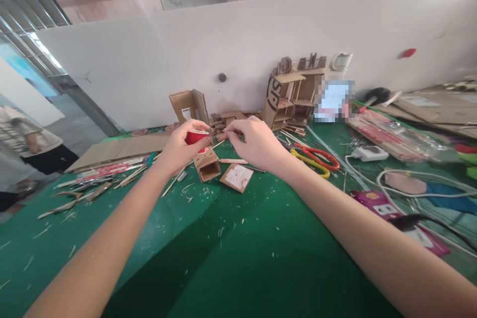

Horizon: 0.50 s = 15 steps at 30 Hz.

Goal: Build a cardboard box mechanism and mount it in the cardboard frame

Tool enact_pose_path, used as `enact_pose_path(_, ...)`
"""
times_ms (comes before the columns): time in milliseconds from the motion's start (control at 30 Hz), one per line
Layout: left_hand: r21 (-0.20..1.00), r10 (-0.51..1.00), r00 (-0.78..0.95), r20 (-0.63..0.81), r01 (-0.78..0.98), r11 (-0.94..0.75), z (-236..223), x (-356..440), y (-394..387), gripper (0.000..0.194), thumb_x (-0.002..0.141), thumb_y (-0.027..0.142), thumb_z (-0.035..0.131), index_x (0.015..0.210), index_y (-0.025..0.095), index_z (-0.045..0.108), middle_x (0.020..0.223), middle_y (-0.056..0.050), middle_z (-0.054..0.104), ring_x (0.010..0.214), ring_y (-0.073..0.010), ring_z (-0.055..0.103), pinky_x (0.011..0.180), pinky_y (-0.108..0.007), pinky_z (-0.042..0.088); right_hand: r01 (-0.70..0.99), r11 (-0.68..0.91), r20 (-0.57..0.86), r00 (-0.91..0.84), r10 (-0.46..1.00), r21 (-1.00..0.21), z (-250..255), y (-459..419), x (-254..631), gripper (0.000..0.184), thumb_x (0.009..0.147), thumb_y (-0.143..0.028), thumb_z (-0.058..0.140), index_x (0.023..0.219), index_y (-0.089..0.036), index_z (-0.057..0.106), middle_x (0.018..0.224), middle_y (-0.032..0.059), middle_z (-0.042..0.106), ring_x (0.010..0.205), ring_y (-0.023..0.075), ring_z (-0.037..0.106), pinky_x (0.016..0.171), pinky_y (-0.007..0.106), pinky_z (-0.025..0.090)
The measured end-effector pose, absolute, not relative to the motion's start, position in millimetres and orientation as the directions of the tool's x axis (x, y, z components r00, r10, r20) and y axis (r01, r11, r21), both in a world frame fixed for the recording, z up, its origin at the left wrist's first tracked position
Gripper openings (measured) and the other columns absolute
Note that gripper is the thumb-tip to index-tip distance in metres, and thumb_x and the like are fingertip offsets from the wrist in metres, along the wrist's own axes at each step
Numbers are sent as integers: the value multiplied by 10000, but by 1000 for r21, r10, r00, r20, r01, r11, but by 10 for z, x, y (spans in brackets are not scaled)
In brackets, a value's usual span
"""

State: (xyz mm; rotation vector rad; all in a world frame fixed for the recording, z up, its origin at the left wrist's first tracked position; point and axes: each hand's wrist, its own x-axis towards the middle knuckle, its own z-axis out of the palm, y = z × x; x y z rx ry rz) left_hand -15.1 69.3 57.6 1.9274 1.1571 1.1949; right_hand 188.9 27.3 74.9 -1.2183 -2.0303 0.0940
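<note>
My left hand (185, 141) is closed around a small red object with a pale edge (197, 136), partly covered by the fingers; its exact kind is unclear. Just below it, a small open-ended cardboard box (207, 165) stands on the green table. My right hand (251, 140) is raised a little to the right, thumb and fingers pinched together. A small brownish piece (221, 136) shows at its fingertips, too small to name. Below the hands lies a square cardboard piece with a white patch (237, 177), beside a flat wooden stick (233, 161).
Scissors with orange handles (328, 158) and yellow-handled ones (316, 166) lie to the right, near a purple power strip (376, 201) and white cable. Behind stand a cardboard shelf model (285, 104) and a bright-screened phone (333, 101). Another person (32, 136) is at far left.
</note>
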Motion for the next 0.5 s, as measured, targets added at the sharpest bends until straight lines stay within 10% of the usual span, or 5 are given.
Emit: enact_pose_path(500, 961, 957, 131, 259, -139, -241, 589, 49, 566, 390, 627, 351, 810, 655, 186, 458, 822, 10, 599, 580, -101, 574, 512, -278, 520, 691, 507, 511, -228, 829, -515, 710, 275, 1862, 264, 897, -233, 462, 904, -175, 719, 702, 19, 654, 598, 116, 486, 590, 265, 325)
